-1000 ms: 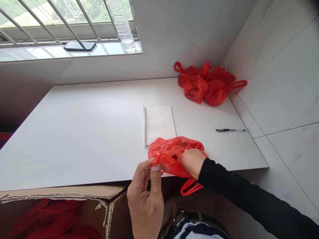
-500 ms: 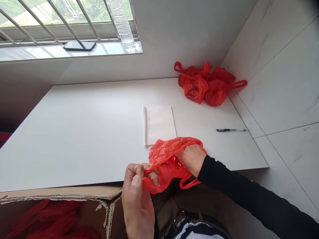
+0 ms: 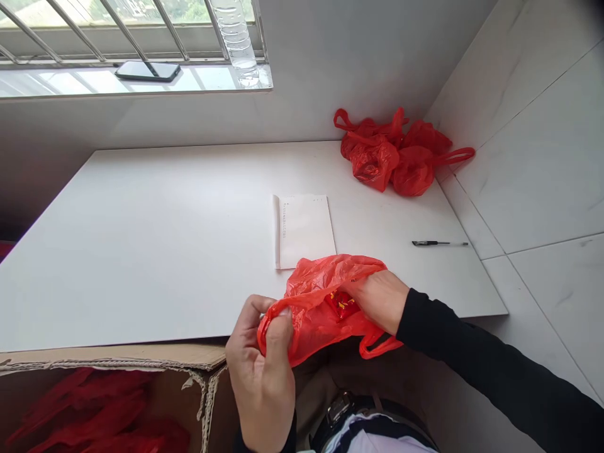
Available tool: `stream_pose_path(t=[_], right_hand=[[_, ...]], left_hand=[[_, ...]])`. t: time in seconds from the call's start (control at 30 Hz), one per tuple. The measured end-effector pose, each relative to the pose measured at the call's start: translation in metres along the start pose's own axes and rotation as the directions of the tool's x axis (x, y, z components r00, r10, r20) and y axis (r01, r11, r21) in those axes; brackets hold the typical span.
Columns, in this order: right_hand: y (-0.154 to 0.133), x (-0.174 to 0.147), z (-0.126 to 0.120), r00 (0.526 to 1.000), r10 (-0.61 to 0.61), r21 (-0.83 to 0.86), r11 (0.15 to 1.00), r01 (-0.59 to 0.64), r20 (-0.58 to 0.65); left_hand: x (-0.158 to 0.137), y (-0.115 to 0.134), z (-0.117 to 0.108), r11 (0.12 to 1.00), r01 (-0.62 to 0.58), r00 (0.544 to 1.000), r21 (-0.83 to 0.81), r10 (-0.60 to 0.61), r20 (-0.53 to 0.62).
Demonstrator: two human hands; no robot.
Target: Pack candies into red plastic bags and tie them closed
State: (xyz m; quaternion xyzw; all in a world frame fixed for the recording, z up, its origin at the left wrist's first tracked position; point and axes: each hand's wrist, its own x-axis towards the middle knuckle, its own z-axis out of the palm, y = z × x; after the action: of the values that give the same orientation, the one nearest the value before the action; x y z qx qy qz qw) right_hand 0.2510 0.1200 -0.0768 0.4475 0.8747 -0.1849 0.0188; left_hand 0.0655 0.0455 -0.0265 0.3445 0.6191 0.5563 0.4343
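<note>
A thin red plastic bag [image 3: 311,280] is spread at the front edge of the white table. With my left hand [image 3: 264,358] I pinch its rim between thumb and fingers, at the left side of the mouth. My right hand [image 3: 380,299] reaches into the bag from the right, and its fingers are hidden inside. Beside that hand, within the bag, shows a shiny red packet [image 3: 340,302] with yellow marks. One loop handle [image 3: 377,346] of the bag hangs below my right wrist.
On the white table [image 3: 179,233] lie an open notebook [image 3: 306,229], a pen [image 3: 438,243] and several bunched red bags [image 3: 391,154] in the far right corner. A cardboard box [image 3: 210,377] holding red bags stands front left. The windowsill bears a phone [image 3: 148,71] and a bottle [image 3: 238,50].
My left hand has turned, its thumb now over the bag's rim. The right hand has shifted slightly right inside the bag, and more of the red packet shows.
</note>
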Motion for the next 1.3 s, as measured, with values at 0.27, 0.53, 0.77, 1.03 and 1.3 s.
stream_pose_path(t=[0.27,0.53,0.77,1.03,1.3], right_hand=[[0.002,-0.009,-0.005,0.988,0.092,-0.198,0.978,-0.066,0.127],[0.004,-0.004,-0.012,0.981,0.144,-0.229,0.967,-0.112,0.127],[0.006,-0.001,-0.017,0.970,0.196,-0.216,0.963,-0.163,0.143],[0.013,-0.008,-0.016,0.947,0.274,-0.308,0.927,-0.213,0.169],[0.010,-0.055,-0.063,0.997,0.061,0.166,0.984,-0.068,0.046]], left_hand=[[0.001,0.008,0.016,0.983,-0.015,0.990,-0.182,0.040,0.136],[0.004,0.005,0.023,0.990,-0.018,0.986,-0.141,0.041,0.160],[0.003,0.007,0.026,0.992,-0.019,0.986,-0.123,0.038,0.162],[0.000,0.010,0.029,0.999,-0.051,0.986,-0.017,0.053,0.157],[-0.008,0.010,0.019,0.996,-0.078,0.992,-0.039,0.081,0.094]])
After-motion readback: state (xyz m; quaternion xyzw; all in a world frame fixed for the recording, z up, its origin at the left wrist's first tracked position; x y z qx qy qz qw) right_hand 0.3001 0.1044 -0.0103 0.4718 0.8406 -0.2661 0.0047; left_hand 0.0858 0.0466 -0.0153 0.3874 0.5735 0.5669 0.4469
